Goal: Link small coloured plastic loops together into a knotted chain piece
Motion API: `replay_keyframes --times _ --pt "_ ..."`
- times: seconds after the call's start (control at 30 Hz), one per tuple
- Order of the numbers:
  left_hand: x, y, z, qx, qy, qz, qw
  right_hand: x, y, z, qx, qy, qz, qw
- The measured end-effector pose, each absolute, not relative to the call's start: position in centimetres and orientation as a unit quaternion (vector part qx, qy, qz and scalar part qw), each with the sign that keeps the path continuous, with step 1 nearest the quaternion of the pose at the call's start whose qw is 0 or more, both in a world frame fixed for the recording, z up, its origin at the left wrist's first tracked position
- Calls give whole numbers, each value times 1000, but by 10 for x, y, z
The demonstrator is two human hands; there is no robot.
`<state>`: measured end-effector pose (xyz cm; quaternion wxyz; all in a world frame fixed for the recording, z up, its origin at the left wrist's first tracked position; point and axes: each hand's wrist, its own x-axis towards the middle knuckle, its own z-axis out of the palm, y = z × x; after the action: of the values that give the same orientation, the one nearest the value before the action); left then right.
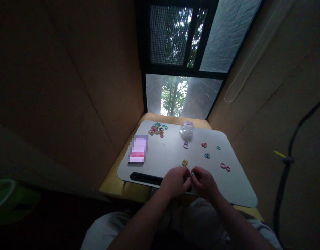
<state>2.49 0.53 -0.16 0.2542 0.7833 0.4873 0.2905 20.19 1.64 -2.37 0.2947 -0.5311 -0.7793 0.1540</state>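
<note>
Green band (192, 174) — pinched narrowly in the right fingers (197, 176); left fingers (186, 181) bunched close beside — their grip unclear.

Daylight comes in through a tall, black-framed window (186, 72) ahead of me, between a brownish left wall (97, 69) and an equally dim right wall (274, 114). A mesh screen (167, 34) covers part of its upper half; green trees (173, 92) show through the lower pane. A pale cord (229, 101) loops beside it. Below, a white tabletop (165, 152) rests over a yellowish ledge (110, 180), and the floor (58, 222) sinks into shadow.
</note>
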Motion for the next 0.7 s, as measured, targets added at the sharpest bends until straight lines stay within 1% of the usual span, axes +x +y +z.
replay_keyframes --times 0.7 --pt "27 6 -7 774 486 322 247 199 11 -22 -528 -779 128 313"
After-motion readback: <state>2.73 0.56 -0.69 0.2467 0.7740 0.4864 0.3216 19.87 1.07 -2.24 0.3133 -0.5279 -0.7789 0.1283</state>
